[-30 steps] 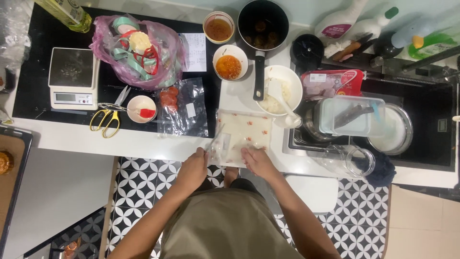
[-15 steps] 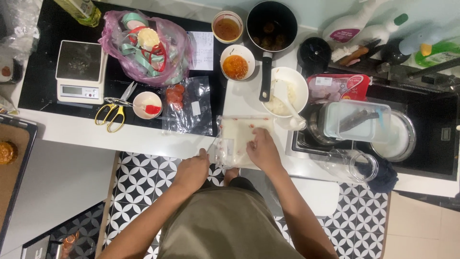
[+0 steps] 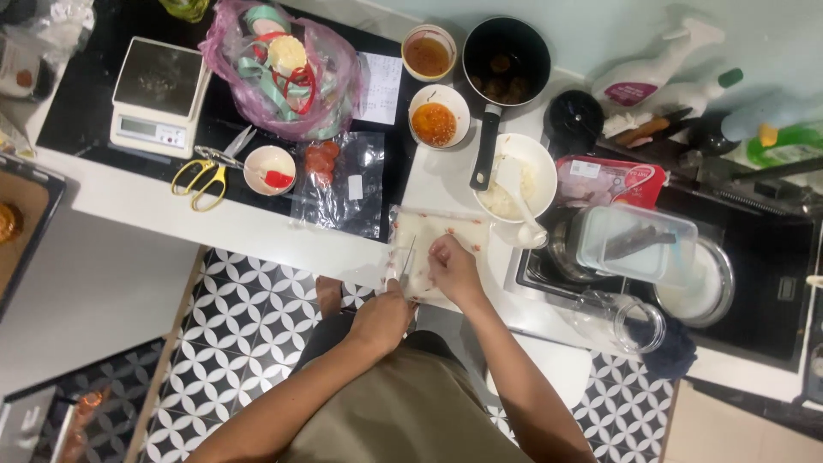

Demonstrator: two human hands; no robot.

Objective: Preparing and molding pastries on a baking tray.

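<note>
A white cutting board with small red marks lies at the counter's near edge, under a clear plastic sheet. My left hand is at the board's near left corner, closed around the handle of a thin knife whose blade points away from me over the board. My right hand rests on the board's near middle, fingers bent down on something small and pale that I cannot make out. The two hands are close together, the blade just left of my right fingers.
Behind the board stand a white bowl with a spoon, a black pan, two bowls of orange sauce, a clear bag of red pieces, yellow-handled scissors and a digital scale. A clear container and glass jar sit right.
Both hands were at the board's near edge. My right hand has moved up onto the board, and a knife blade now shows above my left hand.
</note>
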